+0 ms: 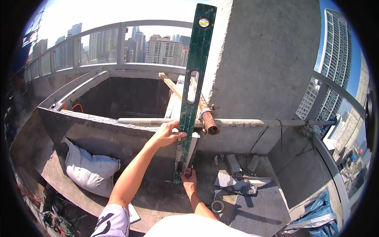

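Observation:
A long green spirit level (194, 47) stands nearly upright in front of me, with a round vial near its top and a slotted grip hole lower down. My left hand (167, 135) is closed around its left edge at mid-height, thumb across the face. Near the lower end, my right hand (189, 180) has its fingers curled at the level's right edge. A narrow pale strip (193, 147) stands just behind the level, above my right hand; whether those fingers also touch it, I cannot tell.
A horizontal pipe (244, 123) crosses behind the level, clamped to a rusty tube (211, 127). A concrete column (268, 55) rises at right. A white sack (90, 166) lies left; a tape roll (217, 206) and grey slab (258, 213) lie right. A railing (94, 67) borders the far side.

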Tool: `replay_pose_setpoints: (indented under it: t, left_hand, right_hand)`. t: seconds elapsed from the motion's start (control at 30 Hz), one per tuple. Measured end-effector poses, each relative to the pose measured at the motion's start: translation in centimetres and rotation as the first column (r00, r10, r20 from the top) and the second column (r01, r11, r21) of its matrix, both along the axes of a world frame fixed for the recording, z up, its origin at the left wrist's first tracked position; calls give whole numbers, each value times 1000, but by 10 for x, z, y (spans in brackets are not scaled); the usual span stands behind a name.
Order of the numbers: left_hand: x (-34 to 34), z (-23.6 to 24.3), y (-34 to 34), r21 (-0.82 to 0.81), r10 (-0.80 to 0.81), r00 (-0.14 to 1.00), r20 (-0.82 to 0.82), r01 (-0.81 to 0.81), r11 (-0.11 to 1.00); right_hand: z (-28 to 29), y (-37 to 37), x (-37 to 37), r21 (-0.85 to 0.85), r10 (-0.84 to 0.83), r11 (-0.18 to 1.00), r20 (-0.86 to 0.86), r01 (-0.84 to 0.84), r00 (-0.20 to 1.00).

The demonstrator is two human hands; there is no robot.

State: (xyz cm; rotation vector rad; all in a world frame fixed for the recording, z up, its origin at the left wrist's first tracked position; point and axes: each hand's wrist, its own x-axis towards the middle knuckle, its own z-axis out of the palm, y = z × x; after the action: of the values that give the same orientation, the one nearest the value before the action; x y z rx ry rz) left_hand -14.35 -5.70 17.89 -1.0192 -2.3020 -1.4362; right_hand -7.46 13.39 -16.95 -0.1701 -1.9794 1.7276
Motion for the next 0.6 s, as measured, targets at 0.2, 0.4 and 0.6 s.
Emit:
replay_pose_setpoints:
  t: [0.2, 0.4, 0.6]
  left_hand:
    - [-11, -7, -3, 50, -75, 996, 55, 73, 996]
    - [14, -9, 6, -129, 156, 974, -166, -178, 975]
    - [19, -30, 9, -108, 211, 955, -208, -237, 966]
  right_hand:
    - [61, -9, -8, 272, -99, 961, 203, 41, 974]
    - [53, -4, -2, 277, -170, 953, 163, 121, 972]
    - [46, -6, -4, 221, -164, 966, 124, 134, 979]
